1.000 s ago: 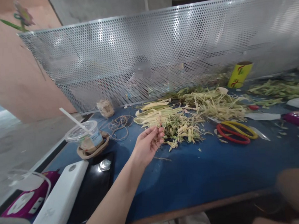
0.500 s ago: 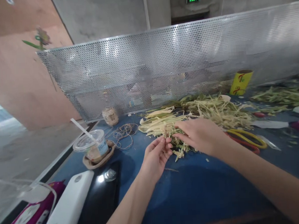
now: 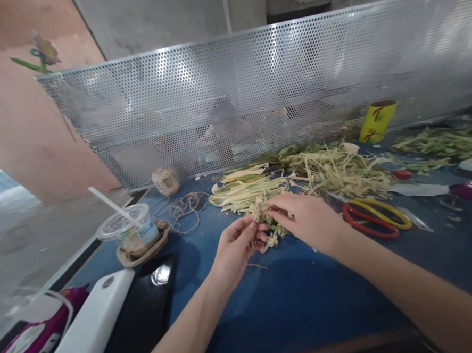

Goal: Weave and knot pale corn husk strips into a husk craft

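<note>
My left hand [image 3: 237, 246] is closed, its thumb and fingers pinching the lower part of a small pale plant piece [image 3: 259, 208]. From the right, my right hand [image 3: 304, 217] reaches over with thumb and forefinger closed at the top of the same piece. Beneath and behind the hands lie green and cream plant scraps [image 3: 277, 235]. Flat pale husk strips [image 3: 245, 189] are laid out just beyond. Farther right is a heap of shredded husk [image 3: 331, 168].
Left: a lidded plastic cup [image 3: 137, 233] with straw, tangled twine [image 3: 188, 208], a twine ball [image 3: 166, 181], a white device [image 3: 91, 324]. Right: red-and-yellow-handled scissors [image 3: 373, 224], a purple-handled knife [image 3: 471, 193], a yellow tube [image 3: 377, 121]. Behind stands a perforated metal screen [image 3: 247, 90].
The view has shifted slightly, so the table items sit farther left. My right hand's fingers have moved onto the piece in my left hand, and more of the scissor handles shows.
</note>
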Motion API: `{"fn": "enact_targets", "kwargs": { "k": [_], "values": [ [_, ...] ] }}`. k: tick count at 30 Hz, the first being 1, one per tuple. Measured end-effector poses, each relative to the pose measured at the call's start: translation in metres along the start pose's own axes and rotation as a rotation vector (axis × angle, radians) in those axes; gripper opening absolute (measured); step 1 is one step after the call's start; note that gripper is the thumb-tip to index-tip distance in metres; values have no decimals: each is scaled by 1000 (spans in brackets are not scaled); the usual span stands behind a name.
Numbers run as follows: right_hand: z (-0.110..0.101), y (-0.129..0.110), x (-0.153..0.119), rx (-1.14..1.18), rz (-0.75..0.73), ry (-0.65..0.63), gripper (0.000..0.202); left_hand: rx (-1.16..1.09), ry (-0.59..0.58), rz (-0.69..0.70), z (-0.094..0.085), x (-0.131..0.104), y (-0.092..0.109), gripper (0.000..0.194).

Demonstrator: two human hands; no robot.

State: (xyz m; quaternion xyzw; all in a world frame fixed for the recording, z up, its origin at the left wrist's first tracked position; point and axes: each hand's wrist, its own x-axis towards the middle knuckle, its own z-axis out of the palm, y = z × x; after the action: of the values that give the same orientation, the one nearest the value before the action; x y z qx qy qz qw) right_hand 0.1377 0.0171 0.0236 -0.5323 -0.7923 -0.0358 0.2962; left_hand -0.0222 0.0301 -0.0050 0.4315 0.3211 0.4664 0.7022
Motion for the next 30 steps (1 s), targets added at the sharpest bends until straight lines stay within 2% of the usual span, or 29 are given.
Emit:
{"fn": "enact_targets", "kwargs": {
  "k": [4, 9, 15, 20, 26, 30],
  "values": [
    [1, 2, 0, 72, 5, -6, 21, 109, 20, 115, 0, 1, -2, 35],
    [3, 3, -1, 214, 53, -4, 18, 257, 57, 172, -2, 2, -5, 20],
    [4, 2, -1, 330, 38, 84, 14, 365, 33, 225, -5, 4, -7, 21],
    [4, 1, -1, 350, 45, 87, 13, 471, 38, 253, -5, 4, -7, 22],
    [7, 1, -4, 266, 39, 62, 17, 445, 47, 223, -3, 5, -9, 22],
    [8, 5, -3, 282, 108, 32, 24, 371, 89, 199, -2, 7, -8, 25]
  ]
}}
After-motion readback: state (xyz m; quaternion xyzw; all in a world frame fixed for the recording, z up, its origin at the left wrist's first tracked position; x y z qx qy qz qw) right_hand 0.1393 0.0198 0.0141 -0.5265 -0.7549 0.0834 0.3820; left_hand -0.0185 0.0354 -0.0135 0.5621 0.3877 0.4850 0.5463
